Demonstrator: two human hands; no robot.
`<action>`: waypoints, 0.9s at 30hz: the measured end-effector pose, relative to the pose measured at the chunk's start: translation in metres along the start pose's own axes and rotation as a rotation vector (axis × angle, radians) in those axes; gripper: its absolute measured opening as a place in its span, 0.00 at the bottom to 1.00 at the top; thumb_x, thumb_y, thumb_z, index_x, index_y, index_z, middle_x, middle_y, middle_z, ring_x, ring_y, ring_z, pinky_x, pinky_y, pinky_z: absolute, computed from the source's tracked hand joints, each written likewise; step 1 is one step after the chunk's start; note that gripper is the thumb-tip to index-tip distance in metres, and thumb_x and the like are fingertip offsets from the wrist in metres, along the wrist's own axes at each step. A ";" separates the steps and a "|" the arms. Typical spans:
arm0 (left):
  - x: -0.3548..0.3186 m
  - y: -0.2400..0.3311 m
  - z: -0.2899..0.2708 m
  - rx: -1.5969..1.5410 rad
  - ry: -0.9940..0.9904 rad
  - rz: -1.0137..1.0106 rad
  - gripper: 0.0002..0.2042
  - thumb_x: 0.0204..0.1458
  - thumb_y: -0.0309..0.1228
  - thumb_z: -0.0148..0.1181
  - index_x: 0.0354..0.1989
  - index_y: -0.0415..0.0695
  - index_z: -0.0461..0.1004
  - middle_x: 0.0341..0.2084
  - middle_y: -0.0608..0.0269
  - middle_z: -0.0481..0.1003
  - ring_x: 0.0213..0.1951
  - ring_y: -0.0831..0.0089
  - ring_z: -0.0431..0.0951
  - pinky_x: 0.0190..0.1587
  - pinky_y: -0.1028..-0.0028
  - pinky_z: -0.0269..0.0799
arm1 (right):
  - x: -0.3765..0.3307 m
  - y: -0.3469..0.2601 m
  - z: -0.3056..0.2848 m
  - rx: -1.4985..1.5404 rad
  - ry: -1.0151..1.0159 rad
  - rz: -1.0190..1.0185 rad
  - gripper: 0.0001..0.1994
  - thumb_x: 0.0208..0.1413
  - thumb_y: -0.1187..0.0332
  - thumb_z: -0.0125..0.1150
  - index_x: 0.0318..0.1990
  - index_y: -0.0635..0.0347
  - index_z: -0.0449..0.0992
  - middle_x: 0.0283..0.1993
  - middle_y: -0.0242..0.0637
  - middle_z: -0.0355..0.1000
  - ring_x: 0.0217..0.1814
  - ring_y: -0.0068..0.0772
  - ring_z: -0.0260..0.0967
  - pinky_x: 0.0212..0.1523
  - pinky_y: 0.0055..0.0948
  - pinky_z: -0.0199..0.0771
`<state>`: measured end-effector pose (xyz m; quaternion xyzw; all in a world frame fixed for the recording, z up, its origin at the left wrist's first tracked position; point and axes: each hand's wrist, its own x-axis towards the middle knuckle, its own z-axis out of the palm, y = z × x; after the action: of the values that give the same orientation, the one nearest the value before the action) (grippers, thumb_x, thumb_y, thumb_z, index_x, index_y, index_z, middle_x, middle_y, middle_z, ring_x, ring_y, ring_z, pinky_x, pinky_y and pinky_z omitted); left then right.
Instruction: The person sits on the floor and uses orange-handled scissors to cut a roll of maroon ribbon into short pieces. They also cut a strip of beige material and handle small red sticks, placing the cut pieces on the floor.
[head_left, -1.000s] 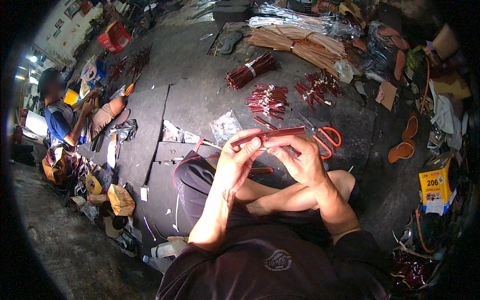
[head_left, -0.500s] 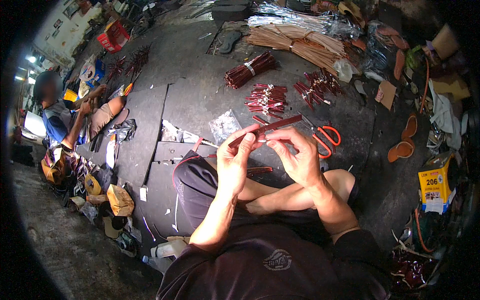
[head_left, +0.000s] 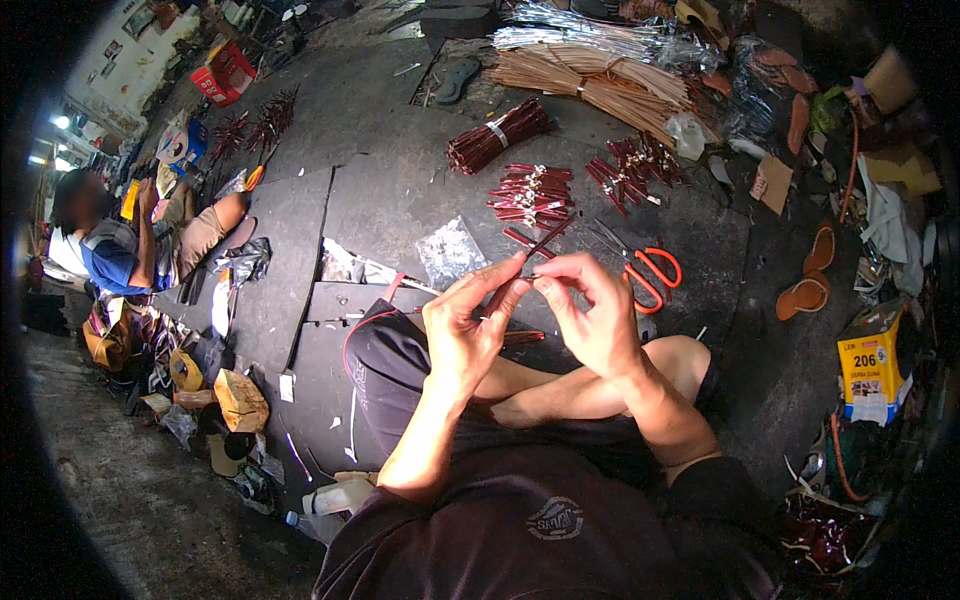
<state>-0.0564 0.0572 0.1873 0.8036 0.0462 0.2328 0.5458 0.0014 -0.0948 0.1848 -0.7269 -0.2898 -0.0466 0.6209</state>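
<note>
I sit cross-legged on a dark floor. My left hand point(head_left: 468, 322) and my right hand point(head_left: 590, 312) meet in front of my knees and both pinch a thin dark red strap point(head_left: 531, 255), which points up and to the right. Just beyond it lie red-handled scissors point(head_left: 645, 270) and a heap of short red straps point(head_left: 530, 190). A tied bundle of dark red strips point(head_left: 495, 135) lies further away.
A long pile of tan strips point(head_left: 590, 85) lies at the back. Another person point(head_left: 130, 245) sits at the far left among scattered red pieces. A sandal sole point(head_left: 805, 295) and a yellow box point(head_left: 870, 360) are on the right, clutter at the lower left.
The strap has turned from nearly level to pointing up and right, and my hands have drawn closer together around its lower end.
</note>
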 end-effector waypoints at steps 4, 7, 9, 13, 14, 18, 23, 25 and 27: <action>-0.002 0.007 0.005 0.031 0.053 0.003 0.14 0.49 0.22 0.68 0.46 0.41 0.81 0.36 0.56 0.82 0.37 0.71 0.83 0.42 0.75 0.77 | 0.001 0.001 0.001 -0.215 0.025 -0.223 0.08 0.55 0.78 0.63 0.43 0.63 0.75 0.41 0.42 0.76 0.41 0.40 0.78 0.40 0.33 0.77; 0.001 0.003 0.001 -0.029 0.013 0.033 0.13 0.49 0.22 0.69 0.44 0.40 0.81 0.37 0.55 0.82 0.37 0.70 0.83 0.42 0.75 0.77 | -0.002 0.002 -0.001 0.098 -0.025 0.012 0.08 0.58 0.77 0.62 0.44 0.65 0.74 0.41 0.40 0.76 0.43 0.33 0.77 0.42 0.29 0.78; 0.001 0.001 -0.003 -0.025 0.013 0.134 0.13 0.48 0.22 0.69 0.44 0.39 0.81 0.38 0.54 0.82 0.38 0.70 0.83 0.43 0.75 0.77 | -0.004 0.003 -0.002 0.437 -0.065 0.246 0.07 0.61 0.75 0.60 0.44 0.67 0.74 0.40 0.39 0.75 0.45 0.26 0.75 0.46 0.25 0.77; -0.005 -0.001 -0.004 -0.192 -0.031 -0.030 0.13 0.50 0.21 0.68 0.45 0.38 0.79 0.40 0.53 0.81 0.42 0.71 0.81 0.47 0.74 0.76 | -0.004 0.000 -0.002 0.294 -0.046 0.219 0.07 0.59 0.75 0.62 0.43 0.66 0.75 0.39 0.40 0.77 0.43 0.29 0.77 0.44 0.27 0.77; -0.006 0.001 -0.002 -0.244 -0.007 -0.086 0.14 0.51 0.22 0.68 0.47 0.37 0.79 0.41 0.54 0.81 0.43 0.71 0.81 0.48 0.74 0.76 | -0.004 0.000 0.000 0.185 -0.016 0.155 0.08 0.58 0.74 0.63 0.43 0.66 0.75 0.39 0.40 0.77 0.42 0.30 0.77 0.44 0.28 0.77; -0.009 0.012 0.013 -0.369 0.117 -0.264 0.15 0.52 0.26 0.68 0.48 0.38 0.78 0.41 0.58 0.80 0.43 0.77 0.78 0.49 0.75 0.74 | -0.001 -0.001 0.008 -0.135 0.131 -0.141 0.08 0.54 0.77 0.65 0.41 0.63 0.76 0.39 0.43 0.77 0.41 0.44 0.78 0.39 0.35 0.76; -0.011 0.008 0.019 -0.391 0.161 -0.259 0.16 0.53 0.28 0.68 0.50 0.38 0.78 0.44 0.58 0.80 0.46 0.77 0.77 0.52 0.75 0.71 | -0.006 0.000 0.011 -0.087 0.139 -0.045 0.08 0.53 0.77 0.65 0.41 0.63 0.76 0.38 0.43 0.77 0.41 0.45 0.78 0.39 0.36 0.76; -0.011 0.006 0.019 -0.398 0.156 -0.263 0.17 0.53 0.29 0.68 0.50 0.38 0.78 0.45 0.58 0.80 0.46 0.76 0.77 0.52 0.74 0.71 | -0.004 -0.002 0.010 -0.152 0.133 -0.114 0.08 0.53 0.78 0.65 0.41 0.63 0.76 0.38 0.43 0.77 0.41 0.46 0.78 0.39 0.36 0.76; -0.011 0.006 0.018 -0.390 0.149 -0.262 0.17 0.53 0.29 0.68 0.50 0.38 0.78 0.45 0.58 0.80 0.46 0.76 0.77 0.53 0.74 0.71 | -0.002 -0.003 0.009 -0.200 0.127 -0.182 0.08 0.53 0.78 0.65 0.41 0.63 0.76 0.38 0.43 0.77 0.41 0.46 0.78 0.39 0.36 0.76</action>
<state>-0.0600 0.0355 0.1836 0.6508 0.1445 0.2230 0.7113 -0.0041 -0.0870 0.1847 -0.7515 -0.3086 -0.1772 0.5555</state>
